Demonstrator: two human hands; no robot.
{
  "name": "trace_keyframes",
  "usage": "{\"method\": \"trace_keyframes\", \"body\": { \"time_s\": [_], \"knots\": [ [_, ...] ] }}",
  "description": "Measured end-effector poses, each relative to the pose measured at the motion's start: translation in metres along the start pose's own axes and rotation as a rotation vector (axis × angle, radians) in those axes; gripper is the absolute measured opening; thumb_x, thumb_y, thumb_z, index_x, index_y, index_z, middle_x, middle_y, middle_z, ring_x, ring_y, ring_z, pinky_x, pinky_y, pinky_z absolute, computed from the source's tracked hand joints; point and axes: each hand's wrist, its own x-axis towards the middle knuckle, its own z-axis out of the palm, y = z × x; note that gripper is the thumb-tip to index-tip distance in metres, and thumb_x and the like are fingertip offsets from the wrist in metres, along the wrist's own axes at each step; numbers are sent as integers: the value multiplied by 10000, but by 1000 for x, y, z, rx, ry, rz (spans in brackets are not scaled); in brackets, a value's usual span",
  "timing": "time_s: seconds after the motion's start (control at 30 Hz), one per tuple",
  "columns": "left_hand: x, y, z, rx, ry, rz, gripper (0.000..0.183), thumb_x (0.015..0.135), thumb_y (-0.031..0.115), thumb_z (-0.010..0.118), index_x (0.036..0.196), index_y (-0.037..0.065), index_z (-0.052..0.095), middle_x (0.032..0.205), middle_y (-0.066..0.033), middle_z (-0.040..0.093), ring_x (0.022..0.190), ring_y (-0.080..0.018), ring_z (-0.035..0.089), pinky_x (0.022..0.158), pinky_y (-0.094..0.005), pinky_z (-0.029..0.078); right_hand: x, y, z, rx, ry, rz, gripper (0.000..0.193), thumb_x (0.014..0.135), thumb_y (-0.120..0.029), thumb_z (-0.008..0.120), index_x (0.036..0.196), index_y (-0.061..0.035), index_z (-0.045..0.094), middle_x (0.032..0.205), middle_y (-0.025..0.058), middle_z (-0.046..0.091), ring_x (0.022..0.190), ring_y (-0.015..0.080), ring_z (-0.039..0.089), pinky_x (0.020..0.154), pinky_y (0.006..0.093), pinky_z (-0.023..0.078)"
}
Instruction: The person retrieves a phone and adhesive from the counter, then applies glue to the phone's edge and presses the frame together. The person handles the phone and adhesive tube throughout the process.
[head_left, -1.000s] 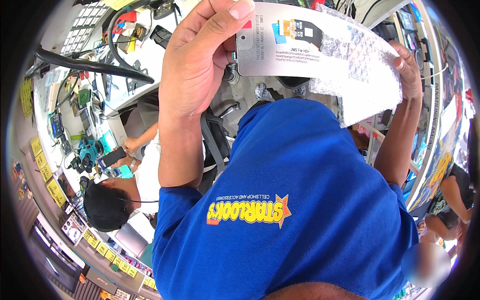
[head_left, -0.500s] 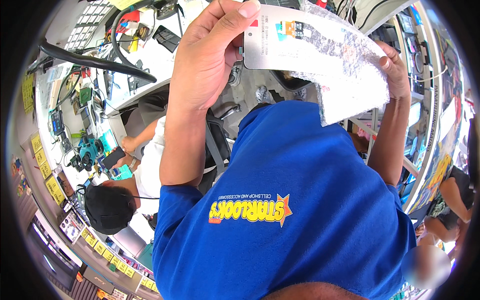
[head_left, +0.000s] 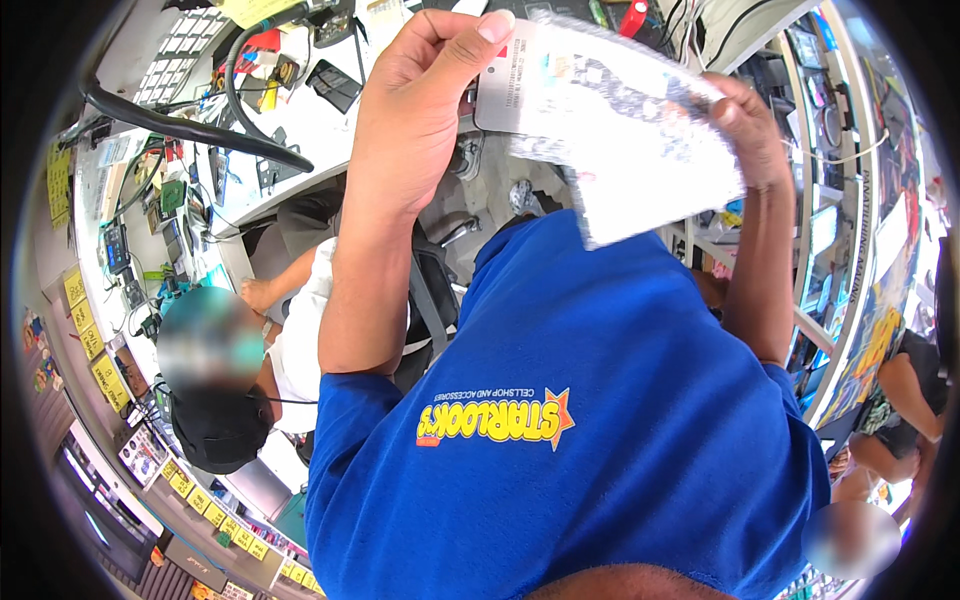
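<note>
Both my hands are raised to the top of the view with a phone screen panel (head_left: 494, 98) held between them. The panel is flat with a silver back and printed marks. My left hand (head_left: 415, 120) pinches its left end between thumb and fingers. A clear bubble wrap sleeve (head_left: 655, 165) covers most of the panel, and its loose lower part hangs down. My right hand (head_left: 752, 125) grips the sleeve's right end, thumb in front; the panel's far end is hidden there. Motion blurs the sleeve.
A white workbench (head_left: 315, 150) runs along the left, with a dark phone (head_left: 333, 85) and small parts on it. A thick black tube (head_left: 190, 125) arches over it. One person in a black cap (head_left: 215, 425) sits there. Stocked shelves (head_left: 825, 200) line the right.
My right hand has moved left, bringing the bubble wrap farther over the panel. The panel's left end has shifted slightly left. My left hand keeps its pinch.
</note>
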Motion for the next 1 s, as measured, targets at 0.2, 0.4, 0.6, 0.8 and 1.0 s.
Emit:
{"method": "trace_keyframes", "body": {
  "time_s": [0.2,0.4,0.6,0.8,1.0],
  "knots": [
    [23,0,5,446,68,181,407,1015,378,688,1182,7,681,952,-13,696,864,-59,595,730,-221,472,16,28,62,335,71,46,293,939,-222,766,1158,-28,748,980,51,771,841,107,701,780,281,586],
    [16,12,5,585,-6,86,439,989,272,733,1366,58,666,1194,-54,708,987,-75,638,847,-228,510,21,38,101,600,132,41,332,956,-166,760,1227,13,691,1094,70,743,947,118,689,864,288,574],
    [7,-12,4,-93,100,268,811,995,187,685,1624,91,183,1394,-130,585,1078,-154,624,877,-318,525,18,35,108,657,69,28,384,1056,-197,621,1379,3,565,1225,61,677,1131,146,647,994,332,526],
    [-32,-107,31,-240,97,-1,622,1093,395,532,1540,-8,373,1460,-102,525,1344,-165,485,1137,-329,378,25,60,113,541,-9,47,451,1082,-164,563,1501,-39,455,1406,60,593,1288,143,553,1110,336,420],
    [-14,-116,20,194,100,167,652,1100,505,405,1391,-72,487,1296,-230,611,1184,-329,604,1046,-411,442,40,67,114,230,-42,62,468,1106,-225,519,1523,-29,439,1450,56,566,1324,146,513,1151,339,360]
  ]
}}
